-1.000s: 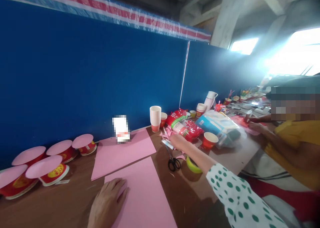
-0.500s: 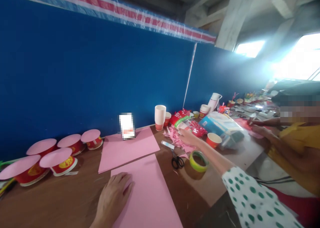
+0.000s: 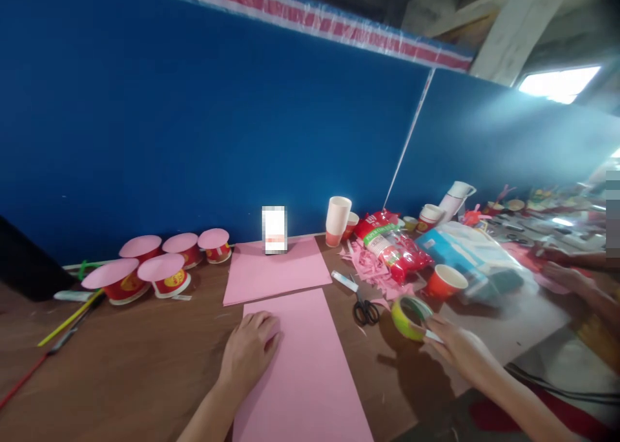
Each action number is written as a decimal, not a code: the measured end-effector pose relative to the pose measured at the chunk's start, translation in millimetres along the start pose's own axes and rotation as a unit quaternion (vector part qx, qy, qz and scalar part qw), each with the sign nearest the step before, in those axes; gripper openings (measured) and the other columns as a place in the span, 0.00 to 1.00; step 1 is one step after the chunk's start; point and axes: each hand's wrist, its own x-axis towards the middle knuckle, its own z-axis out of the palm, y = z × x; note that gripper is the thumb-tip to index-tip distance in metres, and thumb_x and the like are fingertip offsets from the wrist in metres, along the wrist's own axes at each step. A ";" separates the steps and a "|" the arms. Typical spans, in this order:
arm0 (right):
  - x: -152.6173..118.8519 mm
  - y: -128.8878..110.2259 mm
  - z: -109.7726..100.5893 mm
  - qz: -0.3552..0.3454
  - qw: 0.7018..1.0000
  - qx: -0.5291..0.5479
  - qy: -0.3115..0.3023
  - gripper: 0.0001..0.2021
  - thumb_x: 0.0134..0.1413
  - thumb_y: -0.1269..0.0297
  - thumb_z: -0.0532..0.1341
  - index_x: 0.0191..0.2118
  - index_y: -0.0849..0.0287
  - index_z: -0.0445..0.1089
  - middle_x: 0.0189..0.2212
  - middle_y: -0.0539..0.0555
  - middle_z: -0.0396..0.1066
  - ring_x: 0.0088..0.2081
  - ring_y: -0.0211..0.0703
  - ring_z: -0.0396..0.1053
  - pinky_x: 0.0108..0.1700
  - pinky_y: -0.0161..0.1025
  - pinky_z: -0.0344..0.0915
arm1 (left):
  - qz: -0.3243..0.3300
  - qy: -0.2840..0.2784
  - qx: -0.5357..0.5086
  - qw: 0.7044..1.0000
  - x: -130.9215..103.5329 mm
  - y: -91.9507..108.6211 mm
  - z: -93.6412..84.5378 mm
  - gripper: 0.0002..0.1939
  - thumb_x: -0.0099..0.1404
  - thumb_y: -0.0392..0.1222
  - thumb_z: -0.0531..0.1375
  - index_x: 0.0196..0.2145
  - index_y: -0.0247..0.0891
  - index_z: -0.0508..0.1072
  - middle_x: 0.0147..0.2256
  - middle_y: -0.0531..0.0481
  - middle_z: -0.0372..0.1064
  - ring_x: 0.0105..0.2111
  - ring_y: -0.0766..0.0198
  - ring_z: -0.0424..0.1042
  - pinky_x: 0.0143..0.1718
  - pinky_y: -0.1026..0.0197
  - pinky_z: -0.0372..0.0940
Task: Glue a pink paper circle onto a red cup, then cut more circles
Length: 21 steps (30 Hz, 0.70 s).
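Note:
My left hand (image 3: 252, 348) lies palm down, fingers stretched out, on the left edge of a pink paper sheet (image 3: 305, 371). My right hand (image 3: 450, 342) is closed on a slim white stick-like object (image 3: 434, 336) whose kind I cannot make out. It hovers at the right of a yellow-green tape roll (image 3: 405, 319), overlapping its edge in view; whether they touch I cannot tell. Black-handled scissors (image 3: 365, 313) lie left of the roll, with a white tube (image 3: 345, 282) by their blades. Behind the sheet lies more pink paper (image 3: 295, 277).
Several red cups with pink paper discs (image 3: 162, 267) stand at the back left. Stacked white cups (image 3: 338, 219), a red plastic bag (image 3: 394, 248), pink paper scraps (image 3: 371, 267) and an orange cup (image 3: 446, 282) sit back right. Another person's hands (image 3: 557, 267) are at far right.
My right hand has come back from the pink scraps to beside the tape roll, now with a slim white object in it. The view has turned left. My left hand stays on the sheet.

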 end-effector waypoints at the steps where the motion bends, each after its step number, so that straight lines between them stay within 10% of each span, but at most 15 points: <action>1: 4.2 -5.1 -4.1 0.008 1.000 -0.001 0.000 0.09 0.50 0.62 0.53 0.37 0.43 0.67 0.35 0.57 0.69 0.36 0.56 0.69 0.35 0.50 0.63 | -0.003 -0.003 -0.001 1.000 -0.3 0.7 -0.8 0.11 0.60 0.43 0.51 0.39 0.43 0.70 0.39 0.48 0.67 0.39 0.59 0.64 0.40 0.57 0.60; 6: 37.5 -83.3 -31.9 -0.041 0.996 0.052 0.062 0.09 0.52 0.59 0.53 0.39 0.48 0.65 0.39 0.56 0.69 0.40 0.54 0.67 0.40 0.47 0.64 | -0.024 0.023 -0.040 0.999 -0.9 0.8 -1.4 0.14 0.61 0.42 0.50 0.43 0.41 0.68 0.40 0.46 0.68 0.41 0.57 0.66 0.41 0.55 0.61; 10: 66.8 -179.7 -25.4 -0.161 0.986 0.034 -0.027 0.07 0.51 0.66 0.54 0.37 0.52 0.66 0.36 0.54 0.70 0.34 0.47 0.69 0.33 0.39 0.64 | -0.124 0.136 -0.146 0.972 0.3 -13.4 -0.2 0.16 0.63 0.43 0.48 0.46 0.39 0.66 0.43 0.43 0.68 0.43 0.57 0.66 0.45 0.54 0.61; 17: 104.6 -273.9 43.7 -0.326 0.941 -0.044 -0.086 0.09 0.52 0.64 0.56 0.40 0.59 0.64 0.36 0.55 0.68 0.30 0.42 0.68 0.28 0.34 0.62 | -0.374 0.327 -0.372 0.784 1.4 -62.8 -4.2 0.19 0.60 0.47 0.49 0.44 0.34 0.67 0.36 0.42 0.71 0.33 0.61 0.72 0.33 0.59 0.67; 21: 113.0 -285.0 63.7 -0.324 0.940 -0.046 -0.096 0.06 0.53 0.67 0.56 0.37 0.60 0.65 0.35 0.56 0.68 0.29 0.42 0.69 0.28 0.34 0.62 | -0.404 0.328 -0.409 0.750 3.0 -70.2 -6.6 0.18 0.58 0.47 0.52 0.42 0.33 0.68 0.36 0.41 0.71 0.32 0.62 0.72 0.30 0.61 0.67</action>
